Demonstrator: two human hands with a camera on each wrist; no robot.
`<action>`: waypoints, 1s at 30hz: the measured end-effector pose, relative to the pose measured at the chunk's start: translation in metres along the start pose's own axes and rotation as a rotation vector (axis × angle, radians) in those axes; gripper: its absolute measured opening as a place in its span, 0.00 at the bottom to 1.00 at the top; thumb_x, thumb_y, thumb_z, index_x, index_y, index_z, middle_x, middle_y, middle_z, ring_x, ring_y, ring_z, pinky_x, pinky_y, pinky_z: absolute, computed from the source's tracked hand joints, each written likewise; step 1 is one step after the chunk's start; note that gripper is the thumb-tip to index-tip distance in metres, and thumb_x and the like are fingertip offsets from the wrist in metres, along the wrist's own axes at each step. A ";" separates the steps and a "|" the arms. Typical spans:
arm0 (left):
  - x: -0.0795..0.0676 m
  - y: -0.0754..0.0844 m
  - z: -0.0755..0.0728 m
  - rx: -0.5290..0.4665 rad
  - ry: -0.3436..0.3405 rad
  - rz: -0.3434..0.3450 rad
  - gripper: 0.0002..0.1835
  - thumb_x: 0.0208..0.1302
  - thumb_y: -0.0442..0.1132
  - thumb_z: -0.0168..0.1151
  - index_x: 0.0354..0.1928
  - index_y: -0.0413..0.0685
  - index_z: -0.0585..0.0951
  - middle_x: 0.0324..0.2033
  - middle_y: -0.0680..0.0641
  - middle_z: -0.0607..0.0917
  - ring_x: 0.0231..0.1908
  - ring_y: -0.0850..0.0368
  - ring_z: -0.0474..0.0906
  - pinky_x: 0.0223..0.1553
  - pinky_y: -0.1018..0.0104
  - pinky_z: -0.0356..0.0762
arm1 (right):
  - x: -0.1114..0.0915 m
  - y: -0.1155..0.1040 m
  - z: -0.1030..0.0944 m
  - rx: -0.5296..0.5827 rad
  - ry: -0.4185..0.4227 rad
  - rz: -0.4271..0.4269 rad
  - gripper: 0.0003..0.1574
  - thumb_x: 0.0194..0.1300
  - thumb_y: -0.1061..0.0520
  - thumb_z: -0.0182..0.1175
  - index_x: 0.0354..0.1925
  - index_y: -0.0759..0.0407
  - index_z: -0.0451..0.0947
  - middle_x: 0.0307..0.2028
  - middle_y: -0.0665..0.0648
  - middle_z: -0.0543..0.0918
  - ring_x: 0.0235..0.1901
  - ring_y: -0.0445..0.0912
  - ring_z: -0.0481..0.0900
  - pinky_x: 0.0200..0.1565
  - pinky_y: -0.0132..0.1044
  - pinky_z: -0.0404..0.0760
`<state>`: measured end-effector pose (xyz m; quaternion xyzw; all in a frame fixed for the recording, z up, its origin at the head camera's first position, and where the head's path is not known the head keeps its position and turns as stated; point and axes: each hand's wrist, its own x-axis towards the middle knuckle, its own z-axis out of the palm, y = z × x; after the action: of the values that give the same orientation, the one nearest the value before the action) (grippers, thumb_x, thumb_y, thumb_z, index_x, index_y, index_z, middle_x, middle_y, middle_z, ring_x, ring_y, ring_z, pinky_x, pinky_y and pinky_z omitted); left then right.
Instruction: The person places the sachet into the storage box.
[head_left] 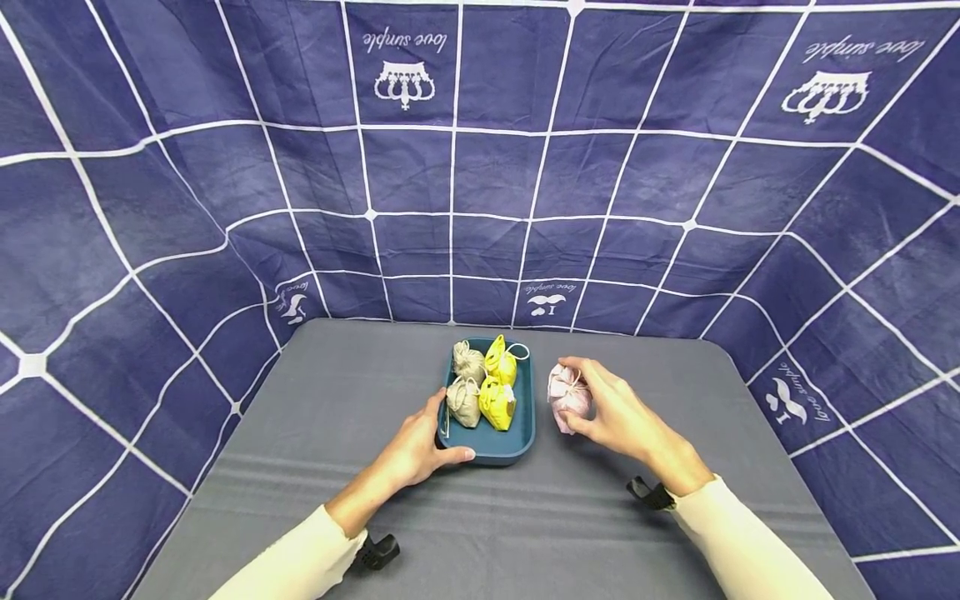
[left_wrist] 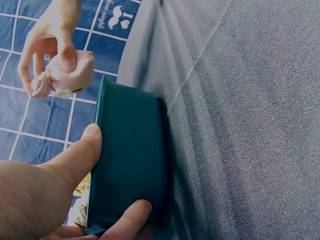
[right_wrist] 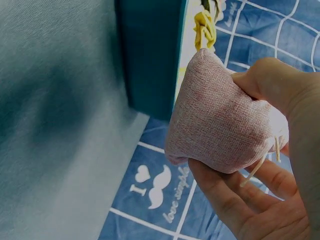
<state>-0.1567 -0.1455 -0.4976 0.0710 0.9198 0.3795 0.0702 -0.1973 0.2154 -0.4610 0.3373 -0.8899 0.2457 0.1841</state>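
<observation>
My right hand (head_left: 618, 417) holds a pink drawstring pouch (head_left: 566, 396) between thumb and fingers, just right of a teal tray (head_left: 532, 417). In the right wrist view the pouch (right_wrist: 215, 120) hangs above the table, its cords near the fingers. My left hand (head_left: 412, 446) grips the tray's near left corner. In the left wrist view its thumb (left_wrist: 82, 152) lies at the rim and a finger presses the outer wall. Inside the tray are two beige pouches (head_left: 464, 402) on the left and two yellow pouches (head_left: 497, 402) beside them. The tray's right strip shows bare bottom.
A grey cloth covers the table (head_left: 360, 367). Behind it and at both sides hangs a blue curtain (head_left: 502, 175) with a white grid. Each wrist wears a black strap mount (head_left: 651, 493). A white cord loop (head_left: 519, 350) sticks out at the tray's far right corner.
</observation>
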 end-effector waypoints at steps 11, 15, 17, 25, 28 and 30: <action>-0.001 0.003 -0.003 0.022 -0.001 -0.002 0.64 0.64 0.50 0.91 0.91 0.35 0.60 0.83 0.22 0.74 0.81 0.22 0.75 0.82 0.28 0.75 | 0.014 -0.014 0.005 0.036 -0.042 -0.002 0.49 0.62 0.61 0.86 0.77 0.62 0.76 0.65 0.61 0.89 0.60 0.54 0.91 0.62 0.54 0.93; 0.000 0.002 -0.001 0.000 -0.003 0.008 0.64 0.64 0.51 0.92 0.91 0.35 0.61 0.83 0.22 0.74 0.81 0.21 0.74 0.82 0.28 0.74 | 0.015 -0.017 0.006 0.043 -0.043 -0.010 0.50 0.62 0.60 0.86 0.77 0.62 0.76 0.66 0.61 0.89 0.61 0.54 0.92 0.64 0.54 0.93; 0.000 0.001 -0.001 -0.011 0.000 0.027 0.64 0.63 0.51 0.92 0.91 0.35 0.61 0.82 0.22 0.74 0.80 0.20 0.75 0.81 0.26 0.75 | 0.016 -0.018 0.007 0.045 -0.046 -0.014 0.50 0.62 0.60 0.86 0.77 0.62 0.76 0.66 0.61 0.89 0.61 0.54 0.92 0.64 0.54 0.93; 0.004 -0.004 0.002 -0.019 0.000 0.043 0.65 0.65 0.56 0.90 0.92 0.38 0.60 0.83 0.22 0.74 0.80 0.18 0.73 0.81 0.27 0.76 | 0.025 -0.027 0.010 0.067 -0.051 -0.022 0.49 0.64 0.59 0.85 0.77 0.61 0.76 0.67 0.61 0.88 0.62 0.54 0.91 0.65 0.53 0.93; 0.001 0.004 -0.003 -0.017 -0.013 -0.004 0.66 0.63 0.52 0.92 0.92 0.37 0.60 0.84 0.23 0.73 0.81 0.19 0.73 0.81 0.25 0.74 | 0.028 -0.031 0.014 0.084 -0.057 -0.026 0.48 0.64 0.58 0.85 0.77 0.60 0.75 0.68 0.61 0.87 0.63 0.54 0.91 0.66 0.53 0.93; 0.000 0.005 -0.003 -0.006 -0.018 -0.020 0.66 0.63 0.51 0.92 0.92 0.38 0.59 0.84 0.24 0.73 0.82 0.20 0.73 0.82 0.26 0.74 | 0.030 -0.032 0.016 0.093 -0.059 -0.028 0.49 0.65 0.58 0.85 0.78 0.60 0.75 0.69 0.61 0.87 0.63 0.54 0.92 0.66 0.53 0.92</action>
<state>-0.1568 -0.1437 -0.4921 0.0651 0.9187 0.3807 0.0825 -0.1989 0.1699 -0.4494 0.3650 -0.8778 0.2742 0.1450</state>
